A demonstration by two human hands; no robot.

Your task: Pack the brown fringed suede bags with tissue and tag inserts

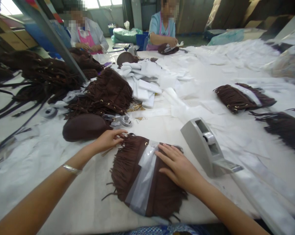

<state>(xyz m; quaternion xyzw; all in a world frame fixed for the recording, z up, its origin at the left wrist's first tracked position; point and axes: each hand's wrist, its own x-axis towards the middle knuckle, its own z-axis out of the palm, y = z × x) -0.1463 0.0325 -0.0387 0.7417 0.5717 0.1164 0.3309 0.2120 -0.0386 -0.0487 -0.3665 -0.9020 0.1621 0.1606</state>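
A brown fringed bag (128, 169) lies flat on the table in front of me, with a translucent plastic band (144, 182) wrapped across its middle. My right hand (178, 164) rests on the bag's right part, fingers spread, the fingertips reaching the edge of the band. At the bag's upper left corner is my left hand (110, 140), its fingers bent toward the fringe; whether thumb and fingers pinch a strand is too small to make out. A silver bracelet (72, 168) circles the left wrist. Right of the bag stands a grey tape dispenser (203, 147).
A smooth brown bag (86, 127) and a pile of fringed bags (108, 93) lie to the left. White packets (144, 89) are heaped mid-table. Two banded fringed bags, one a brown bag (244, 97), lie at right. A metal post (61, 40) rises at left. Two people work across the table.
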